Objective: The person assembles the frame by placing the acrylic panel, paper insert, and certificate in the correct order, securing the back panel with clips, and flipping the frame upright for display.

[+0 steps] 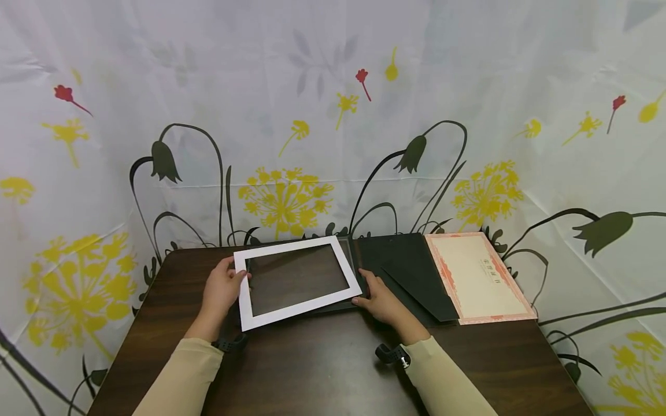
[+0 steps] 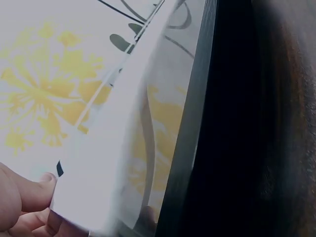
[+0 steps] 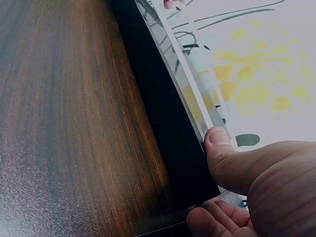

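Note:
A white rectangular picture mat (image 1: 299,312) with a cut-out window tilts above a black picture frame (image 3: 148,98), its left side raised. My left hand (image 1: 221,289) pinches the mat's left edge; in the left wrist view its thumb (image 2: 37,192) lies on the white border. At the frame's right end, my right hand (image 1: 382,300) grips the near corner, with the thumb (image 3: 217,140) on top and fingers curled below. The thumb is close to the mat's corner; whether it touches the mat I cannot tell. A shiny clear pane in the frame reflects the flowered curtain.
Right of the frame lies a black backing board (image 1: 385,245) with a slanted flap (image 1: 421,292). A cream certificate (image 1: 473,271) with a pink border lies at the table's right end. The brown table (image 1: 312,370) meets a flowered curtain (image 1: 312,115) at the back.

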Motion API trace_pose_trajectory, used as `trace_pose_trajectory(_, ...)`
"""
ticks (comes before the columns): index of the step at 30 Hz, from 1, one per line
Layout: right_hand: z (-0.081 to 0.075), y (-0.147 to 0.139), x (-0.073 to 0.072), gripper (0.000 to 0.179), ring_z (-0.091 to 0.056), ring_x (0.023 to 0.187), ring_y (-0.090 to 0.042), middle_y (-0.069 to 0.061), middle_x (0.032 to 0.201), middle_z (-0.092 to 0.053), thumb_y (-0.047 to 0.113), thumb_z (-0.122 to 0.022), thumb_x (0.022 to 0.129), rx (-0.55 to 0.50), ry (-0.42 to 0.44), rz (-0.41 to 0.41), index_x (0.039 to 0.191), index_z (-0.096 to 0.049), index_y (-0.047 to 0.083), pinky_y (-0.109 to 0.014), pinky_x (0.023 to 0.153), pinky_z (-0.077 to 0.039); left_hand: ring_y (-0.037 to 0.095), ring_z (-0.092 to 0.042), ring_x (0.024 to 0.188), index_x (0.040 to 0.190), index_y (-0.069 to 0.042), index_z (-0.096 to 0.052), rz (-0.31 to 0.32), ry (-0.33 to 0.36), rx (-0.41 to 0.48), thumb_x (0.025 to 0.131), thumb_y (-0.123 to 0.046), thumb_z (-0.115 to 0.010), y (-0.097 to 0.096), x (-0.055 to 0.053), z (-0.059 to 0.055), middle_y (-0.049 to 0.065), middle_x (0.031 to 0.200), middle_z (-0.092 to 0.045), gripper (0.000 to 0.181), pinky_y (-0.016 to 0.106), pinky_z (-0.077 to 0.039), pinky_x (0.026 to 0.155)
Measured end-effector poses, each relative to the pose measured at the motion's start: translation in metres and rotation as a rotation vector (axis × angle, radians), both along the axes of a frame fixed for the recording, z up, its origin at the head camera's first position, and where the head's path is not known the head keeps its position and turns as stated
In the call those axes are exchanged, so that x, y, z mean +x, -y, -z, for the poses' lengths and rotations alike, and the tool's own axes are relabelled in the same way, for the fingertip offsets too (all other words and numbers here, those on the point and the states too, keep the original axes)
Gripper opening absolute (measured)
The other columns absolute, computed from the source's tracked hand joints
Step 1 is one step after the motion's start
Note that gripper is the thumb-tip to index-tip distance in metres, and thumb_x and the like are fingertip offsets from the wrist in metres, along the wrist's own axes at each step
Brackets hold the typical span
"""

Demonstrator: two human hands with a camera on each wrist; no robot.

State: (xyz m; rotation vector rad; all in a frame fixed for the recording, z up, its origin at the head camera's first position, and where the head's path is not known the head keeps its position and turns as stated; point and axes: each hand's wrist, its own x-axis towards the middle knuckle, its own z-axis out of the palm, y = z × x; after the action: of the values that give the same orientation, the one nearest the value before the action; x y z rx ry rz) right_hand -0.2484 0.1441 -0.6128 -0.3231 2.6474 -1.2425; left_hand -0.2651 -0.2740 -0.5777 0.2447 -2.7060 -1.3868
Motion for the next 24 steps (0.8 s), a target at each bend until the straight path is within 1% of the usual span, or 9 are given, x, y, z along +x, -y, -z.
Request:
trace_pose_trajectory(4,0.001,0.000,0.000,0.086,-0.055,0.095,-0.021,-0.012,0.114,-0.056,0.026,-0.081,0.101,-0.002,-0.001,0.002,0.170,-0.032,0.010,-0.040,0.084,-0.049,0.024,-0.069,0.085,0.150,0.007,-0.050,-0.017,-0.024,-0.064,0.109,-0.014,-0.065,-0.004,-0.008,0.002,0.023,0.109,-0.080,0.048,0.029,-0.048,0.070)
trace_pose_trajectory(7,0.002,0.001,0.000,0.086,-0.057,0.097,-0.021,-0.014,0.119,-0.057,0.026,-0.081,0.101,-0.002,-0.002,0.003,0.170,-0.032,0.008,-0.044,0.088,-0.051,0.027,-0.066,0.088,0.142,0.008,-0.053,-0.030,-0.034,-0.098,0.109,-0.014,-0.065,-0.007,-0.013,0.004,0.023,0.109,-0.080,0.041,0.028,-0.046,0.071)
trace_pose_trajectory(9,0.002,0.001,0.000,0.086,-0.059,0.104,-0.024,-0.018,0.127,-0.057,0.025,-0.081,0.101,-0.008,-0.003,0.007,0.170,-0.032,0.008,-0.047,0.095,-0.052,0.030,-0.066,0.089,0.138,0.008,-0.053,-0.035,-0.042,-0.113,0.108,-0.014,-0.066,-0.008,-0.016,0.004,0.024,0.109,-0.080,0.039,0.029,-0.046,0.072)
trace_pose_trajectory(11,0.002,0.001,0.001,0.086,-0.061,0.116,-0.030,-0.023,0.137,-0.056,0.024,-0.082,0.100,-0.021,-0.008,0.013,0.169,-0.033,0.006,-0.053,0.105,-0.051,0.033,-0.067,0.091,0.136,0.008,-0.053,-0.037,-0.046,-0.127,0.107,-0.015,-0.067,-0.010,-0.018,0.004,0.026,0.110,-0.078,0.039,0.032,-0.047,0.072)
trace_pose_trajectory(13,0.003,0.002,0.001,0.086,-0.059,0.130,-0.035,-0.026,0.146,-0.054,0.023,-0.082,0.100,-0.030,-0.009,0.014,0.169,-0.033,0.006,-0.056,0.113,-0.048,0.037,-0.069,0.094,0.136,0.008,-0.054,-0.037,-0.044,-0.142,0.107,-0.017,-0.067,-0.011,-0.020,0.003,0.028,0.113,-0.076,0.041,0.037,-0.051,0.075)
trace_pose_trajectory(15,0.003,0.002,0.000,0.086,-0.055,0.140,-0.037,-0.028,0.152,-0.051,0.023,-0.082,0.100,-0.029,-0.013,0.014,0.168,-0.033,0.005,-0.058,0.118,-0.045,0.041,-0.070,0.098,0.137,0.009,-0.055,-0.034,-0.035,-0.156,0.107,-0.019,-0.067,-0.013,-0.023,0.003,0.029,0.115,-0.075,0.042,0.044,-0.054,0.079)
trace_pose_trajectory(17,0.004,0.002,0.000,0.086,-0.053,0.144,-0.039,-0.028,0.154,-0.050,0.022,-0.083,0.100,-0.033,-0.015,0.012,0.167,-0.033,0.005,-0.059,0.120,-0.043,0.043,-0.068,0.104,0.136,0.009,-0.058,-0.028,-0.030,-0.183,0.106,-0.020,-0.068,-0.014,-0.026,0.002,0.030,0.118,-0.072,0.044,0.050,-0.055,0.086)
trace_pose_trajectory(19,0.003,0.002,-0.001,0.085,-0.052,0.145,-0.039,-0.027,0.155,-0.050,0.021,-0.083,0.099,-0.033,-0.013,0.015,0.167,-0.034,0.004,-0.059,0.121,-0.043,0.046,-0.065,0.109,0.134,0.011,-0.061,-0.024,-0.034,-0.200,0.105,-0.020,-0.070,-0.015,-0.029,0.003,0.030,0.118,-0.070,0.043,0.055,-0.052,0.091)
trace_pose_trajectory(24,0.004,0.002,-0.002,0.084,-0.051,0.147,-0.041,-0.029,0.157,-0.049,0.020,-0.083,0.099,-0.035,-0.007,0.029,0.165,-0.034,-0.001,-0.058,0.123,-0.041,0.049,-0.060,0.115,0.131,0.011,-0.069,-0.012,-0.050,-0.238,0.101,-0.019,-0.073,-0.019,-0.036,0.003,0.029,0.114,-0.070,0.043,0.061,-0.047,0.099)
